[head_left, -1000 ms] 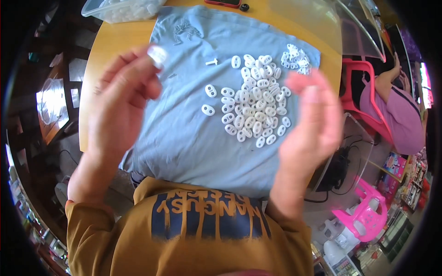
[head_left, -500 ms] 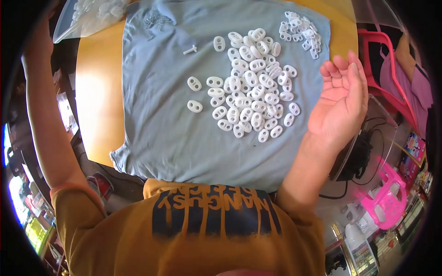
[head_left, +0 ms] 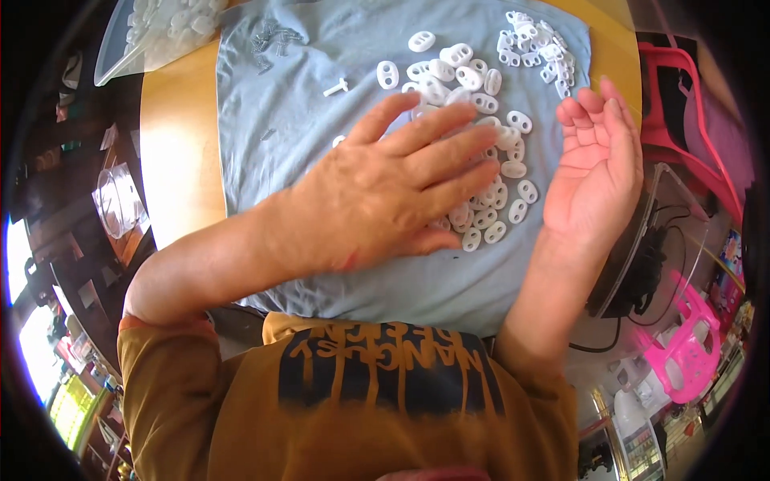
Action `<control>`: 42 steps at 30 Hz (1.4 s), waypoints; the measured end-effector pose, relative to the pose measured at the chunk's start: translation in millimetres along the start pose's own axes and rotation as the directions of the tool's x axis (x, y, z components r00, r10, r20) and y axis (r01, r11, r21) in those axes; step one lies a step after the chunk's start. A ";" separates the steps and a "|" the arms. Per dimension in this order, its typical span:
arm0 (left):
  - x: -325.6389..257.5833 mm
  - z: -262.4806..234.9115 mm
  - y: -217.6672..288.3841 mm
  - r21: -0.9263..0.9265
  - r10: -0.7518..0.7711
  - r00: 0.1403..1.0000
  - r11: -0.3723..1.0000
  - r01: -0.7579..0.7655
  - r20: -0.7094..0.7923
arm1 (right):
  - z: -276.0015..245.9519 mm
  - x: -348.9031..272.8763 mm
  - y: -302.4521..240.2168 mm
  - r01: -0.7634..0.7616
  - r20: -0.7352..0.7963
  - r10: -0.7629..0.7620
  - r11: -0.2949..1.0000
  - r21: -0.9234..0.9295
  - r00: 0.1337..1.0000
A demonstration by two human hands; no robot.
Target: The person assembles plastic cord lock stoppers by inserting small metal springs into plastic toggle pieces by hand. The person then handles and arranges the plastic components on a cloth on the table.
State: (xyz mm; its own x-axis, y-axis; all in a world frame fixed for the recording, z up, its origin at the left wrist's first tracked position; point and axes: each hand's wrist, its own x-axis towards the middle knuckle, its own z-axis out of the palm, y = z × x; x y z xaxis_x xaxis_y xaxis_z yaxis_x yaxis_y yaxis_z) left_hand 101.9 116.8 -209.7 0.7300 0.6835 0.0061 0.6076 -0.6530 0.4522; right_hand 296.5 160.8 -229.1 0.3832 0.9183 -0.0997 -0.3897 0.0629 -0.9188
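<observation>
A pile of white oval plastic pieces, each with two holes, lies on a grey-blue cloth. Over the pile's left and middle part is my left hand, palm down with fingers spread, hiding many of the pieces. Whether it presses on them I cannot tell. At the pile's right, my right hand rests on its edge with the palm turned toward the pile, fingers slightly curled and nothing in it. A small white plastic piece with a stem lies apart, left of the pile.
Smaller white plastic parts are heaped at the cloth's far right. Tiny metal pieces lie at the far left, near a clear container of white parts. A red chair and a pink stool stand to the right.
My left arm has swung in from the far left, bringing the hand over the pile. An oval piece at the pile's far edge has shifted. My right hand has stayed nearly still.
</observation>
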 end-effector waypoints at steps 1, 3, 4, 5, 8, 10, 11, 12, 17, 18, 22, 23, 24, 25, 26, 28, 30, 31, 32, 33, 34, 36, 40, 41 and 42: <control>-4.9 -2.6 3.7 -0.035 -0.005 0.999 0.999 0.007 0.050 | -0.2 0.4 -1.2 -0.003 -0.006 0.003 1.000 0.004 1.000; -17.2 -7.2 8.8 -0.030 -0.015 0.998 0.999 0.017 0.056 | 1.4 -2.5 -1.7 0.000 0.013 0.000 1.000 0.022 1.000; -23.0 -8.8 10.3 -0.027 -0.023 0.996 0.999 0.025 0.083 | 0.7 -3.3 -1.0 -0.003 0.009 0.003 1.000 0.025 1.000; -26.8 -10.3 11.5 -0.025 -0.032 0.994 0.999 0.034 0.106 | 0.0 -2.8 -1.1 0.004 0.021 -0.005 1.000 0.028 1.000; -25.4 -10.1 12.2 -0.033 -0.028 0.998 0.999 0.030 0.061 | 0.4 -3.0 0.3 0.016 0.029 -0.017 1.000 0.025 0.999; -16.3 -4.8 13.4 -0.027 -0.020 1.000 0.999 0.021 0.021 | 0.9 -3.3 1.5 0.022 0.027 -0.022 1.000 0.019 0.999; -10.2 0.7 14.9 -0.059 -0.009 1.000 0.998 0.009 -0.005 | 2.3 -3.7 2.3 0.028 0.018 -0.028 1.000 0.005 0.999; -7.4 6.0 14.9 -0.090 0.002 0.999 0.996 -0.004 -0.032 | 3.4 -4.0 3.1 0.034 0.009 -0.034 0.999 -0.008 0.999; -23.2 7.0 12.2 -0.016 0.026 0.997 1.000 -0.025 0.077 | 0.7 -2.6 1.6 0.018 0.023 -0.019 1.000 0.020 1.000; -28.9 4.4 13.4 -0.021 0.002 0.995 1.000 0.000 0.103 | 0.9 -2.9 0.0 0.014 0.028 -0.015 0.999 0.031 1.000; -40.5 -2.4 16.9 -0.072 -0.038 0.991 0.996 0.048 0.126 | 2.7 -3.9 -1.6 0.008 0.040 -0.010 0.999 0.041 0.999; -40.7 -4.9 17.4 -0.093 -0.034 0.994 0.995 0.044 0.108 | 2.6 -3.8 -1.6 0.009 0.037 -0.011 0.999 0.047 0.999; -38.6 -7.4 16.7 -0.089 -0.034 0.994 0.995 0.044 0.107 | 2.8 -3.9 -2.0 0.011 0.034 -0.013 0.999 0.053 0.999; -34.3 -9.9 14.8 -0.071 -0.035 0.998 0.997 0.039 0.058 | 3.3 -4.1 -2.7 0.014 0.035 -0.016 0.998 0.056 0.999; -29.2 -11.3 11.3 -0.057 -0.031 0.999 0.998 0.032 0.007 | 4.0 -4.3 -2.7 0.023 0.019 -0.024 0.999 0.038 1.000; -15.3 -11.7 4.3 -0.021 -0.002 0.993 1.000 -0.001 -0.119 | 5.1 -5.3 -2.8 0.040 0.000 -0.040 0.999 0.018 0.999; 0.8 -10.7 -4.5 0.067 0.070 0.958 0.996 -0.053 -0.277 | 4.5 -5.1 -2.9 0.084 -0.075 -0.083 0.996 0.005 0.994; 12.7 -9.3 -9.7 0.088 0.108 0.930 0.993 -0.082 -0.351 | 5.2 -5.2 -4.6 0.094 -0.076 -0.094 0.996 0.005 0.993; 23.7 -8.7 -11.9 0.095 0.114 0.928 0.992 -0.086 -0.356 | 4.5 -5.6 -5.8 0.131 -0.123 -0.130 0.991 0.003 0.984; 33.5 -10.0 -14.1 0.104 0.119 0.925 0.991 -0.086 -0.360 | 4.8 -6.2 -7.0 0.167 -0.168 -0.165 0.986 0.002 0.972; 45.1 -9.6 -18.3 0.147 0.178 0.901 0.981 -0.129 -0.396 | 4.4 -6.0 -7.8 0.173 -0.169 -0.170 0.985 0.003 0.971; 64.6 -11.5 -17.5 0.173 0.181 0.904 0.977 -0.122 -0.388 | 5.4 -5.7 -4.9 0.187 -0.165 -0.186 0.982 -0.014 0.968; 93.7 -17.8 -15.5 0.196 0.251 0.904 0.962 -0.192 -0.347 | 4.5 -5.6 -8.9 0.189 -0.167 -0.189 0.982 -0.017 0.968; 97.1 -17.9 -16.4 0.124 0.249 0.916 0.967 -0.221 -0.315 | 6.4 -6.3 -9.8 0.181 -0.168 -0.180 0.983 -0.013 0.969; 101.1 -12.3 -17.8 0.218 0.270 0.914 0.953 -0.210 -0.302 | 7.0 -6.7 -10.4 0.172 -0.167 -0.171 0.985 -0.009 0.971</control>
State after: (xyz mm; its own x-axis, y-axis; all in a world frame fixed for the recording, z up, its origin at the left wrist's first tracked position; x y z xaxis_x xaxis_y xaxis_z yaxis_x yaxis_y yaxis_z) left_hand 161.0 201.5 -206.1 0.7368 0.5470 0.3973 0.4944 -0.8368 0.2351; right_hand 292.1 156.7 -216.2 0.5788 0.8155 -0.0037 -0.3104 0.2161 -0.9257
